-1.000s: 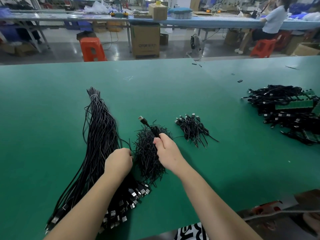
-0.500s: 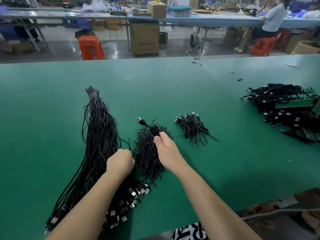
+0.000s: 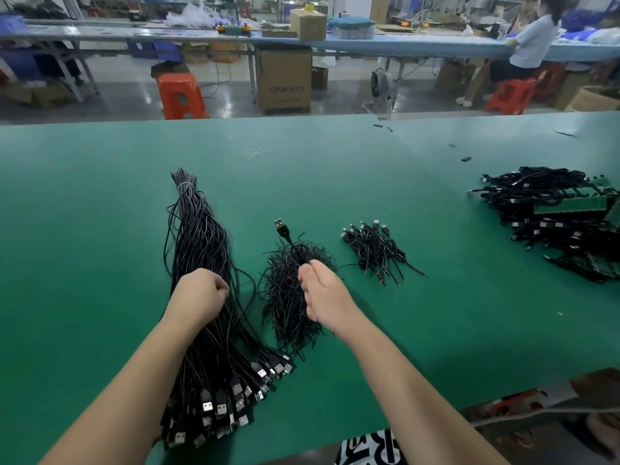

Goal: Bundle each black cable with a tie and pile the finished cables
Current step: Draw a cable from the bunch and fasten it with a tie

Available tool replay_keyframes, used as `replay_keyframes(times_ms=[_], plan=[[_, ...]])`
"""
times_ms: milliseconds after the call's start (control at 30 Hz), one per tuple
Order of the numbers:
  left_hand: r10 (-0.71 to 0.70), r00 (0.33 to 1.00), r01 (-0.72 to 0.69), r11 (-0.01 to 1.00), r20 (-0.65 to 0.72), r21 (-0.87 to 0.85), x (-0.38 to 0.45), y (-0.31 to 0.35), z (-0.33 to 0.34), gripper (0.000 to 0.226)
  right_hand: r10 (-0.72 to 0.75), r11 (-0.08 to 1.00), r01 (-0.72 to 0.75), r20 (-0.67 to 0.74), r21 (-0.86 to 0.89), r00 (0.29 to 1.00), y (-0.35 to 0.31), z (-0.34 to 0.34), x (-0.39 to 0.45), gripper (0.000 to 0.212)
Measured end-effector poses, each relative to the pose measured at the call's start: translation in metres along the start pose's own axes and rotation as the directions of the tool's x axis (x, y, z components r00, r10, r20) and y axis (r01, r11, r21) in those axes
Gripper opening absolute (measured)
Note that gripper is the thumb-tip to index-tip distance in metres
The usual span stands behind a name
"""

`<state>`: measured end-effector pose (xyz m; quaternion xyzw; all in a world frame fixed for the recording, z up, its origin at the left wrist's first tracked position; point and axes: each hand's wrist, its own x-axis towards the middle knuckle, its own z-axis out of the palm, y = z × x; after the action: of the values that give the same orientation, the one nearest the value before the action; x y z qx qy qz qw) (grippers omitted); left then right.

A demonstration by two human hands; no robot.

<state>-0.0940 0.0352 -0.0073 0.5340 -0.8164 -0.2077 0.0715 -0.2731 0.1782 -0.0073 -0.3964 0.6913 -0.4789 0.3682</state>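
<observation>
A long sheaf of black USB cables [image 3: 201,263] lies on the green table [image 3: 100,229], its plugs toward me. My left hand [image 3: 200,293] is curled over the sheaf and grips a cable there. To its right lies a heap of short black ties [image 3: 288,297]. My right hand [image 3: 318,297] hovers at that heap and pinches a black cable whose USB plug [image 3: 280,226] points away from me. A small pile of bundled cables [image 3: 375,253] sits further right.
A large tangle of black cables with green boards [image 3: 563,223] lies at the right edge. Small black bits [image 3: 465,159] dot the far table. Behind the table are an orange stool [image 3: 179,95], a cardboard box [image 3: 284,80] and a seated person [image 3: 523,52].
The USB plug in my right hand has swung a little left and nearer. My left hand has shifted slightly along the sheaf. The piles have not moved.
</observation>
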Motion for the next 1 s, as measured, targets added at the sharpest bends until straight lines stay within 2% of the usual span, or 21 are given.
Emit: replay_keyframes(times_ms=[67,133,200,333,433,500,533,600,667,733,767,833,900,967,1000], plan=[[-0.004,0.994,-0.018,0.98,-0.111,-0.198,-0.004,0.007,-0.001,0.016,-0.072,0.989,0.076,0.042,-0.13,0.997,-0.004,0.005,-0.005,0.034],[0.011,0.993,-0.067,0.872,-0.116,-0.485,-0.01,0.021,0.001,0.013,-0.146,0.964,0.162,0.092,-0.209,0.985,-0.008,0.014,-0.013,0.036],[0.072,0.991,-0.125,0.761,-0.109,-0.636,-0.018,0.035,0.002,0.018,-0.187,0.957,0.209,0.121,-0.201,0.975,-0.012,0.023,-0.017,0.036],[0.213,0.963,-0.268,0.783,-0.163,-0.561,-0.026,0.047,0.004,0.028,-0.14,0.969,0.163,0.132,-0.183,0.981,-0.014,0.023,-0.016,0.021],[0.223,0.96,-0.281,0.786,-0.171,-0.55,-0.028,0.048,0.005,0.031,-0.115,0.98,0.13,0.102,-0.153,0.988,-0.011,0.019,-0.014,0.034],[0.275,0.947,-0.32,0.793,-0.164,-0.519,-0.031,0.051,0.006,0.033,-0.147,0.976,0.156,0.068,-0.154,0.987,-0.008,0.018,-0.012,0.025],[0.302,0.941,-0.336,0.797,-0.152,-0.502,-0.034,0.053,0.006,0.031,-0.156,0.976,0.16,0.04,-0.15,0.987,-0.007,0.018,-0.011,0.018],[0.307,0.938,-0.347,0.813,-0.161,-0.468,-0.036,0.058,0.007,0.024,-0.14,0.982,0.137,-0.018,-0.129,0.99,-0.006,0.018,-0.008,0.028],[0.3,0.921,-0.378,0.84,-0.247,-0.39,-0.041,0.061,0.009,0.015,-0.11,0.987,0.103,-0.05,-0.12,0.993,-0.004,0.019,-0.005,0.033],[0.418,0.827,-0.499,0.854,-0.376,-0.147,-0.046,0.062,0.01,0.005,-0.075,0.995,0.071,-0.057,-0.073,0.996,-0.005,0.018,-0.003,0.032],[0.513,0.749,-0.563,0.827,-0.42,0.006,-0.048,0.062,0.011,0.004,-0.053,0.998,0.052,-0.055,-0.017,0.997,-0.005,0.017,-0.002,0.032],[0.694,0.563,-0.663,0.704,-0.45,0.255,-0.048,0.059,0.013,0.004,-0.015,0.998,0.017,-0.04,0.054,0.999,-0.006,0.015,-0.001,0.032],[0.795,0.414,-0.724,0.582,-0.443,0.369,-0.044,0.055,0.013,0.007,0.02,0.996,-0.02,-0.007,0.09,1.0,-0.006,0.012,0.001,0.035],[0.835,0.339,-0.761,0.514,-0.434,0.395,-0.043,0.055,0.013,0.014,0.052,0.985,-0.065,0.081,0.161,0.995,-0.007,0.008,0.001,0.035],[0.845,0.322,-0.776,0.494,-0.427,0.392,-0.043,0.055,0.012,0.018,0.062,0.977,-0.09,0.146,0.193,0.987,-0.009,0.005,0.001,0.032]])
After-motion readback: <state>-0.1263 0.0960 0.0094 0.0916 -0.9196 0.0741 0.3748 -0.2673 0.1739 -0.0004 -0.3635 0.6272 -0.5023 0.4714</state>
